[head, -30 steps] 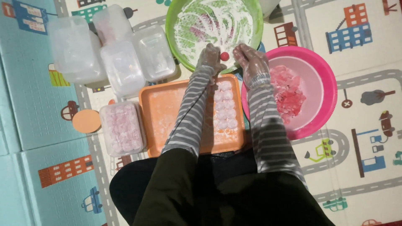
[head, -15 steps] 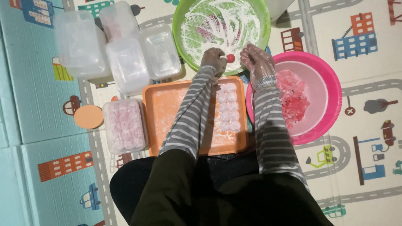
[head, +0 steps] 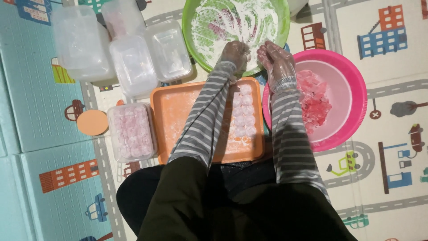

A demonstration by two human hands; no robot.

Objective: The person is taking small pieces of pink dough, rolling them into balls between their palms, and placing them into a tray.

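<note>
Since a moment ago the little red ball slipped from sight; our curled left hand (head: 235, 52) and half-open right hand (head: 276, 60) hover at the green bowl's (head: 196, 53) six o'clock rim, and what they hold we cannot tell

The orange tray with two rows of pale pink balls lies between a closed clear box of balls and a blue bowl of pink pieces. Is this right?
Not quite: the bowl of pink pieces is pink, not blue, as the head view shows. The orange tray does lie between it and the closed clear box of balls.
</note>
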